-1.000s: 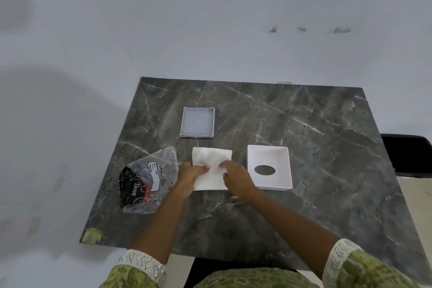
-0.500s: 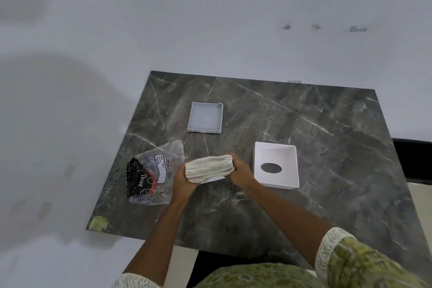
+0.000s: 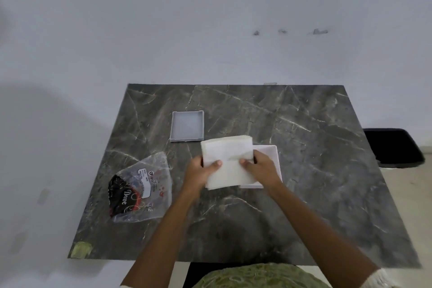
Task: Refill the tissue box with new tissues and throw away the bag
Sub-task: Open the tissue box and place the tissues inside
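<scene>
A white stack of tissues [image 3: 228, 159] is held above the dark marble table [image 3: 304, 147], flat side towards me. My left hand [image 3: 199, 172] grips its left edge and my right hand [image 3: 261, 168] grips its right edge. Behind the stack and my right hand lies the white tissue box lid [image 3: 272, 159]; its oval hole is hidden. The shallow grey box base [image 3: 187, 126] sits open farther back on the table. The clear plastic tissue bag [image 3: 142, 186] with black and red print lies crumpled to the left of my left hand.
A black object [image 3: 395, 147] stands off the table's right edge. A yellowish patch [image 3: 80, 249] marks the near left corner of the table. A pale wall rises right behind the table's far edge.
Both hands lifted the tissue stack off the table, turned it from edge-on to flat-facing, and shifted it right so it now overlaps the box lid.
</scene>
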